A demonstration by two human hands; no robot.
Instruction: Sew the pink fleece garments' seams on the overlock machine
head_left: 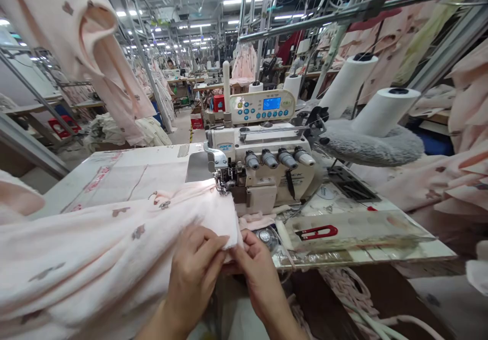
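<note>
Pale pink plush fabric [125, 248] with small grey and brown motifs spreads over the table's left side and hangs off its front. Its right edge runs up under the presser foot [223, 185] of a white overlock sewing machine [263, 162]. My left hand [196, 269] pinches the fabric's edge between thumb and fingers, just in front of the machine. Close beside it, my right hand [257, 264] pinches the same edge near its corner. The two hands nearly touch. Some of their fingertips are hidden behind the cloth.
Red thread snips [318, 232] lie on a tray right of my hands. Thread cones [389, 109] stand behind, on a grey fluffy ring [373, 142]. A control panel [263, 105] tops the machine. Pink fabric [102, 55] hangs at upper left; fabric strips [351, 289] lie below the table.
</note>
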